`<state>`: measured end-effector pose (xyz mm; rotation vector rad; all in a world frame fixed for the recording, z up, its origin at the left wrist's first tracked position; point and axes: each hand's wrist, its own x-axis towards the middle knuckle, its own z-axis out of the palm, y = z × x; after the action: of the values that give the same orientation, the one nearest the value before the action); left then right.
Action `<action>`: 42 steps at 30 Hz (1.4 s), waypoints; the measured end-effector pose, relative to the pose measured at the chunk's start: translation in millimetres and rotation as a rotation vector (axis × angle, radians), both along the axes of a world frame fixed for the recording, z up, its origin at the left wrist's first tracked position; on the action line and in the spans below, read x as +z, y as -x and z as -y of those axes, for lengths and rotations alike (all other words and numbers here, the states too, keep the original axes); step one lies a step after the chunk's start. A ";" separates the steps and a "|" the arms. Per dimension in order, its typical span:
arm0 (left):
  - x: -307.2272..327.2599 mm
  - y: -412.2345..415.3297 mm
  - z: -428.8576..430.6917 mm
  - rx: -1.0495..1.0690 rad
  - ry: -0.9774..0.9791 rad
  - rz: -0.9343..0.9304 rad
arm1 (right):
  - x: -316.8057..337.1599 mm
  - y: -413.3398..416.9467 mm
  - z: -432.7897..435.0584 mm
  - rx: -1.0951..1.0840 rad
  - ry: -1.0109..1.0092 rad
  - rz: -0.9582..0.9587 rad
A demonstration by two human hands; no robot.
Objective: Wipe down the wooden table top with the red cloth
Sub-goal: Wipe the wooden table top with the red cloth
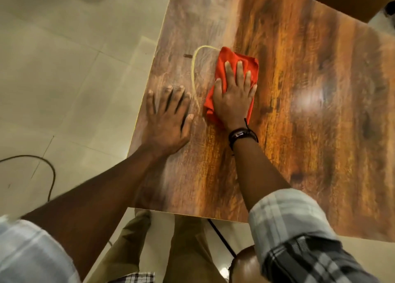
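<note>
Red cloth [235, 62] is bunched flat on the table [310, 133], left of centre, well in from every edge. The right hand [234, 103] lies on top of it, palm down, with straight, slightly spread fingers pressing rather than gripping. There's a dark band [240, 135] on that wrist.

The left hand [166, 120] is flat on bare wood near the table's left edge, fingers splayed, holding nothing. It looks like a brace.

A pale curved streak [193, 73] runs just left of the cloth, between the two hands, with a small dark mark [188, 56] beside its top. Both look unwiped.

My read is mid-task. The cloth is engaged and working the left-centre zone. The streak, the dark mark and the far left strip are left to do. The right half shows glare, so I can't tell if it's been wiped. The near edge is also unclear.

Off the table there's a tiled floor [64, 68] with a dark cable [52, 175] on it to the left.
</note>
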<state>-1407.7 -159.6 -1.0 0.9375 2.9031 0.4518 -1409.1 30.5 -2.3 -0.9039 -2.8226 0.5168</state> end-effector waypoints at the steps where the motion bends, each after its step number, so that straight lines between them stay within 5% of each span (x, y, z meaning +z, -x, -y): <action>1: 0.5 0.0 -0.1 0.000 0.003 0.003 | -0.1 3.9 -2.2 0.000 0.012 0.009; 8: 3.3 -1.7 -0.2 0.000 0.030 -0.004 | 4.3 -74.7 53.6 0.016 -0.028 -0.079; 18: 6.6 0.1 0.6 -0.017 0.005 0.012 | 16.0 -242.4 98.0 0.120 -0.019 0.048; 24: 3.7 2.4 -0.7 -0.028 0.022 0.022 | 14.2 -173.2 31.4 -0.165 0.047 0.052; 34: -0.4 2.9 -0.6 -0.022 0.020 0.000 | 8.1 29.8 -5.7 -0.050 0.030 0.073; 42: 2.7 1.2 4.0 -0.042 0.024 0.003 | 6.2 -56.6 53.2 0.051 -0.020 -0.042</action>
<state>-1408.8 -163.6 1.7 0.9915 2.8738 0.4138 -1352.5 -22.6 3.9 -0.8101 -2.8143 0.5061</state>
